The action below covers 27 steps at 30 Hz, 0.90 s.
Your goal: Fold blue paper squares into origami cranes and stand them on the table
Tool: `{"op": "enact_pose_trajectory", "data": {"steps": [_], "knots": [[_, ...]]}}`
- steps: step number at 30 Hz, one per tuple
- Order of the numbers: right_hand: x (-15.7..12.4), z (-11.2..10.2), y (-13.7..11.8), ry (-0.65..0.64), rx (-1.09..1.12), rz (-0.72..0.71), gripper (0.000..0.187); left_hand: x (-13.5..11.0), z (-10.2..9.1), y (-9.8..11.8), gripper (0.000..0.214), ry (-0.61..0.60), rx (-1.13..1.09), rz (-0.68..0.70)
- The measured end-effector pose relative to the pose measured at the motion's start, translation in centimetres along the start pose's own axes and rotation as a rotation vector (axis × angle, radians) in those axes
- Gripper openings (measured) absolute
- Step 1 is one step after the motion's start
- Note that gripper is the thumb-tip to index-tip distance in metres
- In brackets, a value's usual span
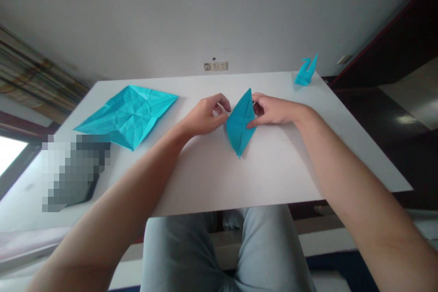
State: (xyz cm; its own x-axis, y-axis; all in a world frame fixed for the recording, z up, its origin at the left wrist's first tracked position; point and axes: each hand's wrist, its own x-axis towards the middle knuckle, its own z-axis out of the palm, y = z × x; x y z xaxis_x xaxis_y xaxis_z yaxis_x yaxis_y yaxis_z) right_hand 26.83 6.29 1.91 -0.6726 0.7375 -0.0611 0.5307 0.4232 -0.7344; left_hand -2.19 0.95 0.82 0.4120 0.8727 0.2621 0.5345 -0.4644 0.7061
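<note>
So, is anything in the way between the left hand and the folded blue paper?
Nothing visible. The left hand is right at the left edge of the folded blue paper, while the right hand grips its right side. The creased blue sheet lies clear, farther left.

On table (pixel 273 169): paper sheet (pixel 132 116) left, paper bird (pixel 305 76) at far right corner; folded paper (pixel 239 123) between left hand (pixel 210 113) and right hand (pixel 272 108) (sockets (pixel 215 66) behind table).

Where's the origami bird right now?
Head view: the origami bird stands at the far right corner of the white table, beyond the right hand.
</note>
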Motion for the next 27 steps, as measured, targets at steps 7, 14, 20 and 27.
{"op": "enact_pose_trajectory", "data": {"steps": [7,14,20,27], "knots": [[-0.3,-0.2,-0.1,-0.007,0.004,0.067,0.064,-0.1,0.4,-0.3,0.021,-0.073,0.017,0.074],[-0.2,0.3,1.4,0.165,0.091,0.039,0.122,-0.4,0.9,0.8,0.025,-0.103,0.230,0.136],[-0.1,0.1,1.8,0.176,0.063,0.035,0.099,-0.9,1.6,1.5,0.045,-0.143,0.373,0.120],[0.1,0.1,1.9,0.181,0.014,0.020,0.067,-1.4,1.9,1.8,0.079,-0.291,0.397,0.090]]}}
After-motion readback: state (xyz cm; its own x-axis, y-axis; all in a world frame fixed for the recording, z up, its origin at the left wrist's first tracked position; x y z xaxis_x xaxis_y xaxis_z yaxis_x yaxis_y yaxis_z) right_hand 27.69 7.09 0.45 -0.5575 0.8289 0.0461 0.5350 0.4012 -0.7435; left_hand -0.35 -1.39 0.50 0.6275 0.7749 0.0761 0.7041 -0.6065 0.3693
